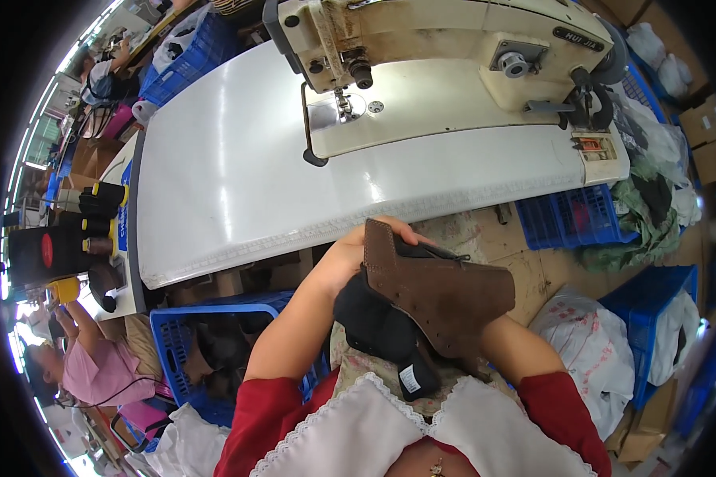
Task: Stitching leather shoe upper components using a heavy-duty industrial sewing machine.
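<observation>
A brown shoe upper (445,298) with a black lining (378,322) hangs above my lap, just off the sewing table's front edge. Small holes dot its brown side, and a white label (410,378) shows on the black part near my chest. My left hand (356,248) is closed round the upper's far left end, with fingers curling over its top edge. On the other side, my right forearm (521,350) runs in behind the upper, which hides that hand and its fingers.
Ahead stands a cream sewing machine (453,48) on a white table (239,175). Thread spools (103,199) stand to the left. Blue crates sit below left (163,342) and at right (565,219). A white plastic bag (589,350) lies at right. Another person (99,362) sits at far left.
</observation>
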`<state>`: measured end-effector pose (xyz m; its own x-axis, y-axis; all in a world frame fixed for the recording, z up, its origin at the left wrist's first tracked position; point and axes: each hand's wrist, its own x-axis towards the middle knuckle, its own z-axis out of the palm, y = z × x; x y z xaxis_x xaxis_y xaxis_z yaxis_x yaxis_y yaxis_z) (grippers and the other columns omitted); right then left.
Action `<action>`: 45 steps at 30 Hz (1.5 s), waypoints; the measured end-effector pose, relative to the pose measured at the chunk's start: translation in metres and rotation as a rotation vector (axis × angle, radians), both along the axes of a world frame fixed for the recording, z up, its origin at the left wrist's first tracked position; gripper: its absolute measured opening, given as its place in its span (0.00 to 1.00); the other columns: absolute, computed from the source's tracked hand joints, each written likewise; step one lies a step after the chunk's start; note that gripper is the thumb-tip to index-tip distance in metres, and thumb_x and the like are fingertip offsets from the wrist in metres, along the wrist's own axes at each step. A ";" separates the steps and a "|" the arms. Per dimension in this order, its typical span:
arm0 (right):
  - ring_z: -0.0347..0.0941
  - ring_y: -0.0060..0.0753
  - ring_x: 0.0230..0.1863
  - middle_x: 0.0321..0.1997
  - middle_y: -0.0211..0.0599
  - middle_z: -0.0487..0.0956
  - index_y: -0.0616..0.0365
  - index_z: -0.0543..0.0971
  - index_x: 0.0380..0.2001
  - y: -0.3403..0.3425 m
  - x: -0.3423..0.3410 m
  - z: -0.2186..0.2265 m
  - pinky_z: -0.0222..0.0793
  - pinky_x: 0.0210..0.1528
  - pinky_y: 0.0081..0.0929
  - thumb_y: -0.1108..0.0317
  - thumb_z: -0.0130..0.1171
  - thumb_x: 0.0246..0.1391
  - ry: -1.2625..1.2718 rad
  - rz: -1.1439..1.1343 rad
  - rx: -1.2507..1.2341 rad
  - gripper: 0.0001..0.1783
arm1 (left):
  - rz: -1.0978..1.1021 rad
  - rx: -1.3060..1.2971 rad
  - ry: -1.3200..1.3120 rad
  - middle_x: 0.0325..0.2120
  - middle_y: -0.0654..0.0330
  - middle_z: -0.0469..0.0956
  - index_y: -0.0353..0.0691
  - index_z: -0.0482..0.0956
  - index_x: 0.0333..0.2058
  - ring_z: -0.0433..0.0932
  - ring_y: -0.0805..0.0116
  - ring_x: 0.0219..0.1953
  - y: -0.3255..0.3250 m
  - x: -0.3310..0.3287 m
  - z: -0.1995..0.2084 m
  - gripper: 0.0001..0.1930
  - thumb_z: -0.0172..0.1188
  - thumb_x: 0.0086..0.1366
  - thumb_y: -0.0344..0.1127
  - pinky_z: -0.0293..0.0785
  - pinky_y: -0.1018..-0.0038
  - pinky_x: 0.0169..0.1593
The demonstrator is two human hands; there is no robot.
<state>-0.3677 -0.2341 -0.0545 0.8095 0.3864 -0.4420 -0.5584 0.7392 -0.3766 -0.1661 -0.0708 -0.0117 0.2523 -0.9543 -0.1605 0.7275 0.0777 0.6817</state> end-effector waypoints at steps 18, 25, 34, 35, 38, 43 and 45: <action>0.79 0.37 0.50 0.46 0.45 0.82 0.64 0.77 0.50 -0.141 0.015 0.026 0.75 0.49 0.31 0.67 0.57 0.60 -0.216 -0.418 -0.518 0.17 | 0.501 0.342 0.080 0.41 0.49 0.80 0.37 0.76 0.42 0.82 0.56 0.38 0.011 0.110 -0.059 0.11 0.54 0.65 0.37 0.82 0.65 0.42; 0.76 0.29 0.30 0.29 0.37 0.82 0.64 0.83 0.36 -0.447 0.038 0.036 0.68 0.34 0.25 0.62 0.64 0.52 0.158 -1.140 -1.700 0.15 | 0.470 0.471 -0.228 0.35 0.52 0.80 0.37 0.79 0.38 0.82 0.58 0.34 0.028 0.135 -0.079 0.09 0.52 0.66 0.34 0.81 0.67 0.40; 0.80 0.51 0.47 0.40 0.51 0.84 0.60 0.85 0.40 -0.547 0.122 0.005 0.73 0.51 0.41 0.43 0.67 0.44 0.530 -0.585 -2.361 0.31 | 0.322 0.483 -0.373 0.42 0.51 0.78 0.34 0.77 0.44 0.79 0.61 0.44 0.083 0.138 -0.100 0.17 0.53 0.67 0.43 0.76 0.65 0.51; 0.80 0.50 0.46 0.39 0.48 0.84 0.59 0.85 0.37 -0.585 0.078 0.005 0.73 0.51 0.41 0.43 0.66 0.44 0.527 -0.535 -2.387 0.28 | 0.327 0.544 -0.272 0.42 0.53 0.78 0.35 0.78 0.44 0.78 0.62 0.44 0.039 0.126 -0.093 0.16 0.51 0.68 0.42 0.76 0.66 0.50; 0.81 0.43 0.38 0.34 0.44 0.84 0.58 0.85 0.35 -0.613 0.065 0.006 0.74 0.42 0.39 0.45 0.66 0.44 0.500 -0.530 -2.319 0.26 | 0.457 0.454 -0.366 0.39 0.56 0.79 0.36 0.78 0.43 0.79 0.66 0.41 -0.005 0.082 -0.014 0.15 0.51 0.67 0.40 0.77 0.73 0.47; 0.76 0.44 0.54 0.45 0.52 0.83 0.64 0.85 0.39 -0.612 0.081 -0.012 0.67 0.55 0.35 0.41 0.66 0.40 0.448 -0.683 -2.194 0.34 | 0.445 0.392 -0.249 0.38 0.52 0.81 0.31 0.77 0.43 0.81 0.66 0.38 -0.004 0.077 0.001 0.13 0.55 0.63 0.32 0.79 0.75 0.42; 0.78 0.34 0.32 0.32 0.40 0.82 0.61 0.85 0.34 -0.611 0.079 -0.012 0.71 0.32 0.34 0.48 0.72 0.40 0.359 -0.648 -2.231 0.27 | 0.483 0.415 -0.256 0.38 0.52 0.80 0.31 0.77 0.43 0.81 0.66 0.38 -0.010 0.070 0.006 0.13 0.54 0.63 0.32 0.79 0.75 0.42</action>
